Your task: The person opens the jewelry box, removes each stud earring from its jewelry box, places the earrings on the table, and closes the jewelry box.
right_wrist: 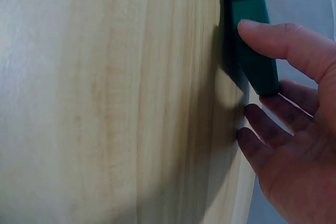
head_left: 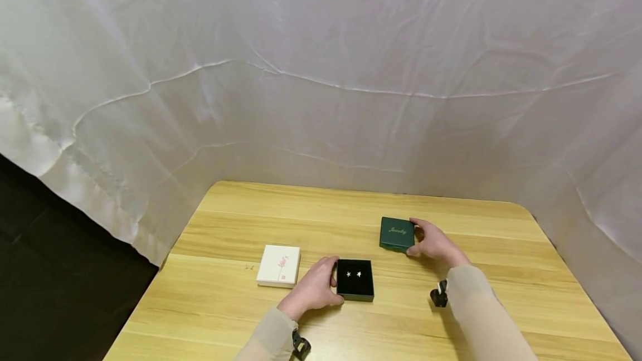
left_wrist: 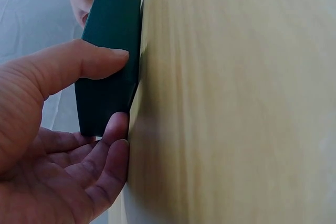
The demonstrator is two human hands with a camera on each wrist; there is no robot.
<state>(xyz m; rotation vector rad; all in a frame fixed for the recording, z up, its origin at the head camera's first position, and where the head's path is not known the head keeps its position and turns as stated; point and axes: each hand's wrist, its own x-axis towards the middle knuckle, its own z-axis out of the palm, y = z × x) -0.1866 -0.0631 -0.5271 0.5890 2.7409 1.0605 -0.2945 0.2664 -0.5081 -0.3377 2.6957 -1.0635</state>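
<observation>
Two small star-shaped earrings [head_left: 353, 274] lie on the black lining of an open dark green jewelry box [head_left: 355, 297]. My left hand [head_left: 313, 287] grips this box at its left side; in the left wrist view the thumb [left_wrist: 102, 61] presses the near wall and the fingers curl at the side. Farther back and to the right is a green box [head_left: 397, 233] with gold "Jewelry" lettering on top. Its right side is between the thumb and fingers of my right hand [head_left: 437, 244]. The thumb [right_wrist: 265, 38] lies on its near face in the right wrist view.
A white box [head_left: 278, 266] with a pink flower print sits left of my left hand. All boxes rest on a wooden table [head_left: 225, 305]. Pale cloth [head_left: 321, 116] hangs behind the table and along its sides.
</observation>
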